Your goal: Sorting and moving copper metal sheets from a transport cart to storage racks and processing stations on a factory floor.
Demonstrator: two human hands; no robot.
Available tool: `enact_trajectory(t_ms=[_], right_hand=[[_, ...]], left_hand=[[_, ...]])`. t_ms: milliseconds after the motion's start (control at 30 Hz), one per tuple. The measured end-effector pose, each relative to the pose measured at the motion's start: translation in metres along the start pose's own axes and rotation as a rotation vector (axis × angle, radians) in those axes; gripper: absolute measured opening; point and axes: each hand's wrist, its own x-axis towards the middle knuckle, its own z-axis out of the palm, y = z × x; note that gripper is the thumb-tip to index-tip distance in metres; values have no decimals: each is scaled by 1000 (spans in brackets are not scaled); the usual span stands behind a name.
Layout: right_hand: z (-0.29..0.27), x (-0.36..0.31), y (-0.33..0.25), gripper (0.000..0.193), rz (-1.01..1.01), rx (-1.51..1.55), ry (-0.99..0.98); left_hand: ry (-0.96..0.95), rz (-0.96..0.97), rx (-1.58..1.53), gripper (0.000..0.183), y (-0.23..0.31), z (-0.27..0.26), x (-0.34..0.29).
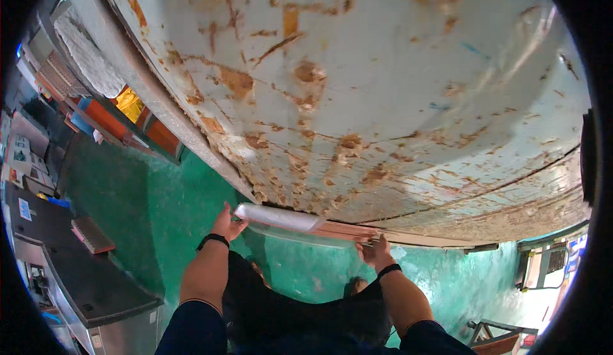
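A white roll (279, 217), like rolled paper or film, lies along the near edge of a large worn tabletop (383, 87). My left hand (228, 223) is at the roll's left end, fingers bent around that end. To the right, my right hand (377, 253) is at the table's front edge with its fingers curled in. A small thin thing seems to show at those fingertips, too small to name. The tabletop is pale grey-blue, with brown chipped patches and scratches.
Green floor (185, 202) shows beneath the table edge. At left are a dark-topped counter (83, 265) with a reddish-brown block (93, 235) on it, and a shelf with a yellow bag (129, 105). A wooden-framed stool or chair (498, 337) stands at lower right.
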Motion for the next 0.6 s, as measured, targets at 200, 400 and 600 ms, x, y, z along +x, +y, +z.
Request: enact_trajectory(t_ms=[200,400,600], right_hand=[[10,-69,24,80,-94,-2,56],[-24,-187,19,71,-69,-147,-16],[-101,-335,15,55,-174,-257,156]], left_hand=[[96,153,157,71,-30,13,-53],[184,97,268,69,-82,32,-157],[70,-135,811,55,-132,57,-256]])
